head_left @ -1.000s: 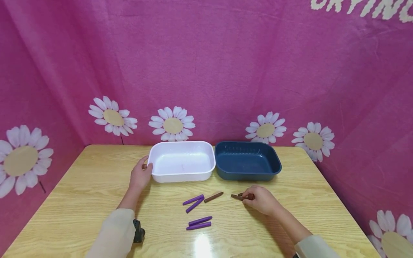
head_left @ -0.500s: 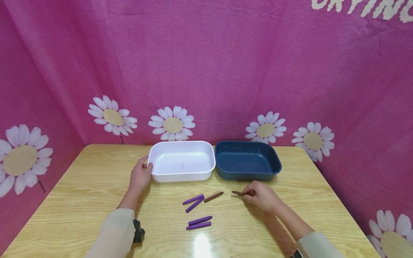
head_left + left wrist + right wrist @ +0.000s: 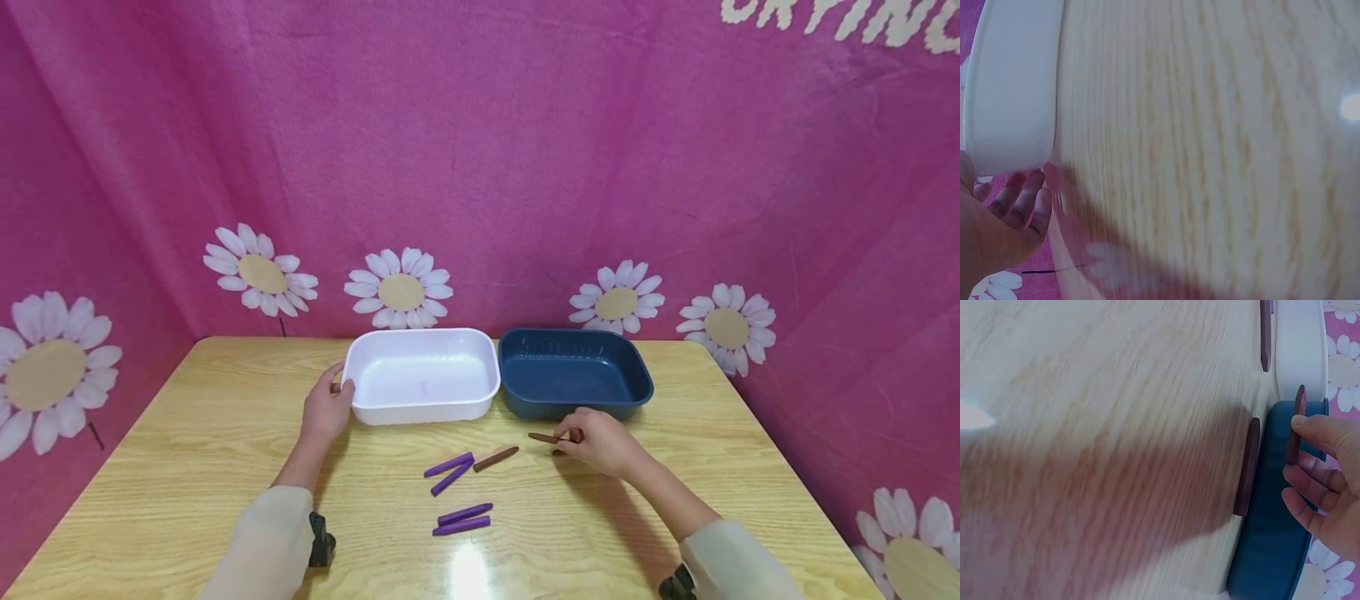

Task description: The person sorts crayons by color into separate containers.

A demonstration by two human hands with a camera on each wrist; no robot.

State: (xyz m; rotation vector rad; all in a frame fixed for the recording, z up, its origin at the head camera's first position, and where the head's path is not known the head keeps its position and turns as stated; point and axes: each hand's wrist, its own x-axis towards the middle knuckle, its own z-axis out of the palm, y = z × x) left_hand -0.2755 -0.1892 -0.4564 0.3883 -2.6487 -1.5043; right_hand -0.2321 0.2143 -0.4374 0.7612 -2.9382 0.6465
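My right hand (image 3: 600, 442) pinches a brown crayon (image 3: 1298, 419) between thumb and fingers, raised in front of the dark blue tub (image 3: 570, 410). Under that hand, a second brown crayon (image 3: 1248, 469) lies on the table, mostly hidden in the head view. A third brown crayon (image 3: 496, 459) rests further left, close to several purple crayons (image 3: 463, 526). At the left end of the white tub (image 3: 423, 412), my left hand (image 3: 327, 411) holds the rim, thumb at the front corner. Its other fingers (image 3: 1025, 203) lie against the outer end wall.
Both tubs stand side by side at the back of the wooden table (image 3: 225, 433), with nothing seen inside them. Behind them hangs a pink curtain (image 3: 480, 167) printed with white daisies. Each wrist wears a small black camera (image 3: 322, 540).
My right hand has lifted one brown crayon off the table and moved it up toward the dark blue tub, leaving another brown crayon beneath. My left hand stays at the white tub.
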